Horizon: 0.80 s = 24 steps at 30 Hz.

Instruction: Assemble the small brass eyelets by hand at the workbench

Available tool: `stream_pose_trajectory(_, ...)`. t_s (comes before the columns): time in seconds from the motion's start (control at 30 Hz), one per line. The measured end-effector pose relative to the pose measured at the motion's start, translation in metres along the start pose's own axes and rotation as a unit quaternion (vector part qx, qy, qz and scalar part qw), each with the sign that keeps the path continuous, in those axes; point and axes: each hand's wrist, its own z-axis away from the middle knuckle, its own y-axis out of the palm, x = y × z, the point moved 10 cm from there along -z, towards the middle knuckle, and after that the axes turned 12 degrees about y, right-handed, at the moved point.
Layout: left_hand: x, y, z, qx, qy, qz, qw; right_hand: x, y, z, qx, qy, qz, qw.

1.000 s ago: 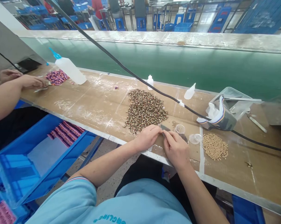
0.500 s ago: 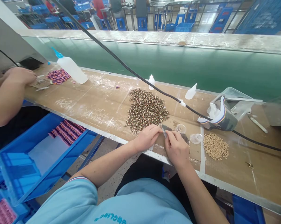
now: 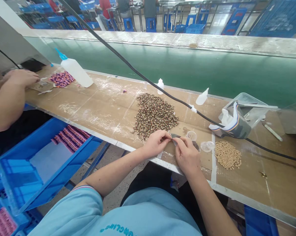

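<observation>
My left hand [image 3: 157, 143] and my right hand [image 3: 187, 154] meet over the near edge of the bench, fingertips pinched close together. Whatever lies between the fingertips is too small to make out. Under and behind my right hand is a dark flat piece [image 3: 195, 146], mostly covered by it. Just beyond my left hand spreads a pile of small dark-and-gold parts [image 3: 155, 114]. Two small clear round dishes, one a clear cup [image 3: 191, 135] and one a clear lid-like dish [image 3: 207, 146], stand past my right hand. Farther right lies a heap of tan beads [image 3: 228, 154].
A black cable [image 3: 138, 72] crosses above the bench. At the back stand small white bottles [image 3: 160, 86]; a large bottle [image 3: 76, 72] leans at left. A co-worker's hand [image 3: 21, 78] works by pink-purple pieces [image 3: 62, 79]. A clear tray [image 3: 251, 98] is at right, a blue crate [image 3: 22, 205] below left.
The left fingers have curled into a pinch and come up against the right fingertips. The grey piece that showed between the hands is now largely covered.
</observation>
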Motion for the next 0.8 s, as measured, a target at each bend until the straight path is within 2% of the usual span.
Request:
stream_pose_trajectory(0.2, -0.003, -0.002, 0.001, -0.006, 0.02, -0.01, 1.0, 0.0, 0.005, 0.001, 0.007, 0.003, 0.032, 0.999)
stream_pose_trajectory(0.57, -0.025, 0.001, 0.002, 0.01, 0.125, -0.071, 0.99, 0.001, 0.008, 0.001, 0.011, 0.003, 0.074, 0.997)
stream_pose_trajectory(0.8, -0.02, -0.005, 0.003, -0.018, 0.095, -0.071, 0.993, -0.002, 0.01, 0.001, 0.017, 0.021, 0.068, 0.997)
